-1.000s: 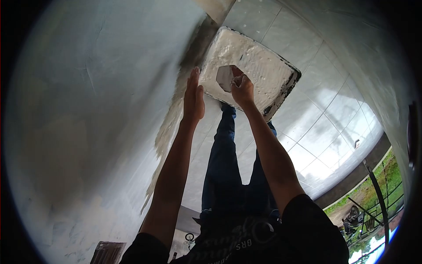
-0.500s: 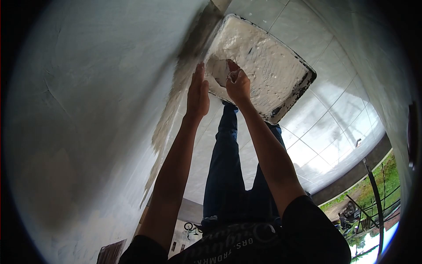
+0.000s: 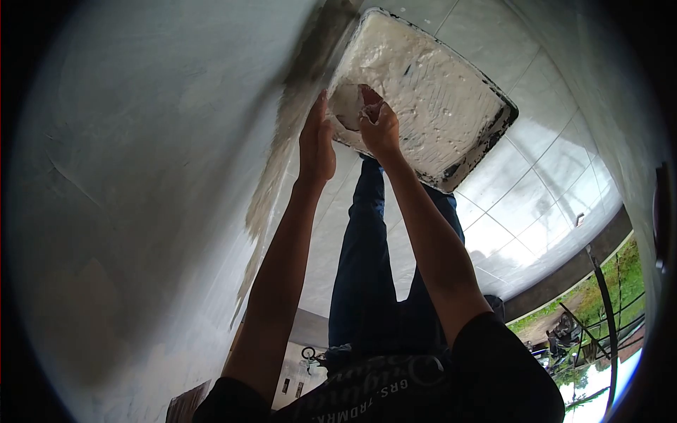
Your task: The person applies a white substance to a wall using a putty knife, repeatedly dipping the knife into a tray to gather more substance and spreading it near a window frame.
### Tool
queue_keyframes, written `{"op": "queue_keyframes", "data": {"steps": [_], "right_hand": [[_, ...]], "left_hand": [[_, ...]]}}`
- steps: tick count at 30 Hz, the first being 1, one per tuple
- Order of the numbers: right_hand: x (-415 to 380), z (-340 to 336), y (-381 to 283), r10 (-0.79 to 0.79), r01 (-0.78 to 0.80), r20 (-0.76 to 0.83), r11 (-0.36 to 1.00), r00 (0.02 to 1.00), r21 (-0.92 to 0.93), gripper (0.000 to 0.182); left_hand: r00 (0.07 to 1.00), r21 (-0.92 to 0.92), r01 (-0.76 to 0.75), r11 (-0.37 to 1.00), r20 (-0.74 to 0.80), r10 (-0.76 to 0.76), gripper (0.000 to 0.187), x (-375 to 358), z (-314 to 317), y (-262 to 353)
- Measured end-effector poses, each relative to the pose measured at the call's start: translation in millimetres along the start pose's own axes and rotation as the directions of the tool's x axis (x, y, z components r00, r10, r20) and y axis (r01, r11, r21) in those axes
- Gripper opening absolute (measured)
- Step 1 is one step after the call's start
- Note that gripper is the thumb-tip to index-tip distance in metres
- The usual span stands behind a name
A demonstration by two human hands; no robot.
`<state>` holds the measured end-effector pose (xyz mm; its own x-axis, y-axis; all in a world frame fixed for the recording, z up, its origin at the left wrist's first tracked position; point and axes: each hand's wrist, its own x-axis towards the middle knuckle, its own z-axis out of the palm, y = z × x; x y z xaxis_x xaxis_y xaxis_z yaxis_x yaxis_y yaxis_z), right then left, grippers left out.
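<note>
My right hand [image 3: 381, 132] is closed on a putty scraper [image 3: 347, 106], its flat, pale-smeared blade pointing left over the near-left part of a tray. That shallow black-edged tray [image 3: 509, 116] is spread with thick off-white putty [image 3: 423, 92], ridged and lumpy on top. White smears mark the fingers and the reddish part of the scraper beside them. My left hand [image 3: 316, 146] is stretched out flat, fingers straight, at the tray's left edge and close to the wall, holding nothing visible. How the tray is supported is hidden.
A grey wall [image 3: 155, 141] fills the left side, with a rough beige strip [image 3: 278, 155] along its lower edge. Light floor tiles [image 3: 525, 183] lie below the tray. My legs [image 3: 363, 247] stand under it. Greenery [image 3: 610, 289] and dark posts show outside at lower right.
The tray has shifted slightly up and right in view. Both hands sit a little higher, the right with the scraper still in it.
</note>
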<state>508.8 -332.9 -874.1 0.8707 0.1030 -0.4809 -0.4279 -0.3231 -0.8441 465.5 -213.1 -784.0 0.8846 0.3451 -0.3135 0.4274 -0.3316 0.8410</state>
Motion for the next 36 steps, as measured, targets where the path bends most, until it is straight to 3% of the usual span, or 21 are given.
{"op": "queue_keyframes", "data": {"steps": [7,12,18,21,25,27,28,30,32,34,36], "right_hand": [[-4,1,-5,0.053,-0.052,0.026,0.998,0.998,-0.020,0.030],[-8,3,3,0.001,-0.010,0.070,0.992,0.998,0.128,0.039],[-15,-7,-2,-0.105,0.091,0.101,0.987,0.989,0.134,0.040],[-15,-8,-1,-0.052,0.013,0.144,0.965,0.988,0.264,0.038],[-16,-18,-2,-0.083,0.063,0.167,0.991,0.983,0.120,0.035],[-15,-18,-3,0.103,-0.151,0.164,0.936,0.981,0.318,0.032],[-13,-19,-6,0.102,-0.151,0.164,0.935,0.981,0.321,0.032],[-3,-23,-10,0.133,-0.153,0.109,0.965,0.985,0.212,0.033],[4,-14,-10,0.092,-0.100,0.045,0.967,0.995,0.233,0.033],[9,-7,-9,0.062,-0.062,-0.036,0.998,0.997,0.001,0.033],[10,5,-7,0.051,-0.048,-0.039,0.996,0.998,0.069,0.033]], "left_hand": [[1.000,-0.046,0.006,0.999,-0.003,-0.007,0.058,3,-3,-1],[1.000,-0.029,-0.014,0.999,0.000,0.014,0.058,4,-4,-4],[1.000,-0.024,-0.027,0.999,-0.006,0.027,0.058,5,-3,-3],[1.000,-0.020,-0.023,1.000,-0.006,0.022,0.058,7,-4,-1],[1.000,-0.105,0.027,0.994,0.004,-0.027,0.059,7,-5,-10],[0.998,-0.166,0.069,0.984,0.007,-0.069,0.059,10,-10,-15],[0.996,-0.178,0.083,0.981,0.033,-0.079,0.059,12,-13,-17],[0.994,-0.191,0.102,0.976,0.063,-0.091,0.060,14,-14,-20],[0.991,-0.173,0.126,0.977,0.059,-0.118,0.060,18,-13,-18],[0.996,-0.162,0.092,0.982,0.017,-0.091,0.057,20,-8,-16],[0.997,-0.150,0.063,0.987,-0.023,-0.068,0.055,20,-5,-13]]}}
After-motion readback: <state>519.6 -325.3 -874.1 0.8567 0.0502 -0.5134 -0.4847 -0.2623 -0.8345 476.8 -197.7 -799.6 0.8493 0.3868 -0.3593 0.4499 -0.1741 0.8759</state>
